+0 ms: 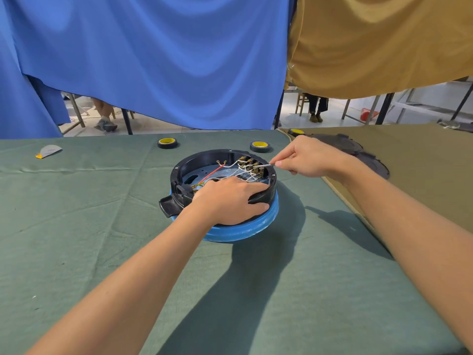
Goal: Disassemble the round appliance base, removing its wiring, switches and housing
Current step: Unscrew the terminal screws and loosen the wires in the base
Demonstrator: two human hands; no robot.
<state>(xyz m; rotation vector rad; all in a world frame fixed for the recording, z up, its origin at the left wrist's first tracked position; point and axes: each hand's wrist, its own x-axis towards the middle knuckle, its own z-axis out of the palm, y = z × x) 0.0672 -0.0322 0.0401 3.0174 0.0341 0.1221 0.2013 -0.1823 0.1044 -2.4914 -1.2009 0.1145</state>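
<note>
- Head view: round appliance base [258,225] sits mid-table on the green cloth, a bit toward the far edge. It's open side up, w/ wires [234,163] and a switch block [252,166] showing inside.
- Left hand [230,201] lies flat over the near rim, fingers pretty straight, thumb against the outer wall.
- Right hand [307,160] pinches a thin metal tool [266,165], tip at the switch block by the far-right rim.
- Tape roll [167,143] near the table's far edge, 2nd roll [260,146] just behind the base.
</note>
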